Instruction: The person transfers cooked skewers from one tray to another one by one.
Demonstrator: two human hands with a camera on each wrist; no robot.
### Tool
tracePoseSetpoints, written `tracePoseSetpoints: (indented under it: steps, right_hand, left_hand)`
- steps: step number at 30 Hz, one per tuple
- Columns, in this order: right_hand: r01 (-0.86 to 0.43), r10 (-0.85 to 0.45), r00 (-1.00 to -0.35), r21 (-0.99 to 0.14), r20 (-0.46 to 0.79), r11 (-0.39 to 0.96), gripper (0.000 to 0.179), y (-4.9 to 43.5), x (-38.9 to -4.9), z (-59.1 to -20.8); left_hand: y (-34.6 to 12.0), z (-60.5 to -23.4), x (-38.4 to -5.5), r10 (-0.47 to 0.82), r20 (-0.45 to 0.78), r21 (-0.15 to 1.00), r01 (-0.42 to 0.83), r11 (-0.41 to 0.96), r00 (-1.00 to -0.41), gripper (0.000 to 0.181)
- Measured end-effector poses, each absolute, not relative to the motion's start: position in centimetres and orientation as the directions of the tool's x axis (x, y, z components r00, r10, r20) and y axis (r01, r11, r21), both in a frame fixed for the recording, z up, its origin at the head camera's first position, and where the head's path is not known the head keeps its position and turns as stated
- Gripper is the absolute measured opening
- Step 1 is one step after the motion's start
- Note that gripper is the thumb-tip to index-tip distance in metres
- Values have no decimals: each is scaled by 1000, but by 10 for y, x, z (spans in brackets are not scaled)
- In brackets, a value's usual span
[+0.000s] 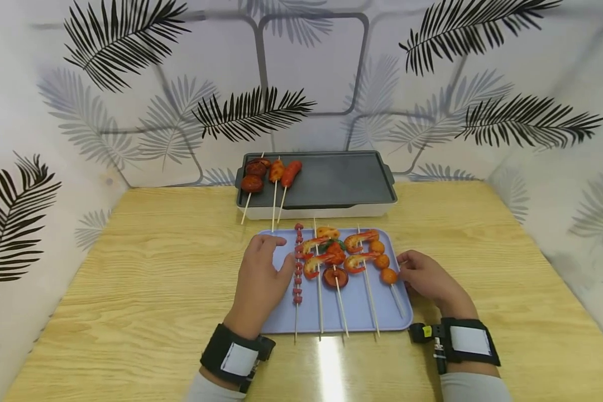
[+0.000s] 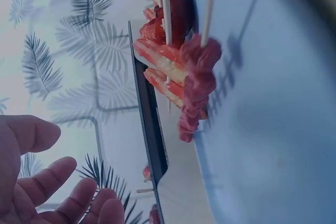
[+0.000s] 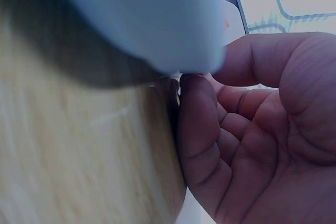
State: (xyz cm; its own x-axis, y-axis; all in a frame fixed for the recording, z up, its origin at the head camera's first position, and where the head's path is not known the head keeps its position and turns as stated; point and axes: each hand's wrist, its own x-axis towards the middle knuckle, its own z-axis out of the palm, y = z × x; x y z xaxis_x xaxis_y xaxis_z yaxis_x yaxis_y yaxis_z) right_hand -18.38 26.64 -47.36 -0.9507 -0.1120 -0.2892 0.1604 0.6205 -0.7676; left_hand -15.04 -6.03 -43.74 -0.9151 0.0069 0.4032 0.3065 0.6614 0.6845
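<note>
Shrimp skewers [image 1: 364, 260] lie on a lavender-blue tray [image 1: 359, 314] before the rectangular griddle [image 1: 344, 178]. The right hand [image 1: 429, 277] pinches the tray's right edge; the left hand [image 1: 262, 278], fingers loosely bent and gripping nothing, is beside the red-beaded skewer [image 1: 298, 266].

The tray [image 1: 276, 321] is of a soft lavender blue, without pattern. The small meat pieces [image 1: 297, 281] are pinkish red, the shrimps [image 1: 353, 262] orange-red with yellowish parts, and the balls [image 1: 388, 276] bright orange. The sticks [image 1: 372, 304] are pale beige. The grill [image 1: 341, 181] is dark grey on top and whitish on its side; the sausage [image 1: 290, 175] is red. The worktop [image 1: 130, 279] shows a yellowish wood grain. The white wall covering [image 1: 311, 61] bears black and greyish feathery leaves and grey rounded lines. The wristbands [image 1: 213, 352] are black with whitish patches [image 1: 470, 340], the sleeves [image 1: 474, 389] light grey.
</note>
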Motion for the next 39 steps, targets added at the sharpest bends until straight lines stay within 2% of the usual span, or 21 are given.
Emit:
tracePoseSetpoints:
  steps: [5, 12, 15, 19, 24, 29, 39]
  right_hand:
    - [172, -105, -949, -765, -298, 621, 34, 265, -185, -472]
    - [179, -94, -948, -754, -305, 632, 34, 267, -183, -472]
    - [164, -99, -953, -761, -287, 627, 35, 268, -182, -472]
    - [143, -112, -957, -773, -267, 618, 34, 266, -183, -472]
    - [149, -110, -956, -773, -272, 617, 32, 265, -185, -475]
    - [155, -118, -953, -781, -280, 605, 33, 266, -189, -477]
    - [164, -100, -954, -769, -284, 618, 30, 267, -187, -480]
  left_hand:
    - [-61, -429, -166, 61, 407, 657, 339, 673, -911, 28]
    - [-60, -432, -183, 280, 424, 440, 467, 767, -861, 28]
    - [-66, -429, -191, 333, 405, 389, 490, 780, -851, 29]
    - [-74, -423, -202, 332, 379, 377, 472, 797, -864, 31]
    - [-77, -421, -212, 330, 317, 415, 443, 795, -889, 35]
    - [-75, -421, -224, 336, 325, 442, 456, 772, -884, 37]
    - [-70, -420, -249, 375, 308, 274, 459, 845, -874, 39]
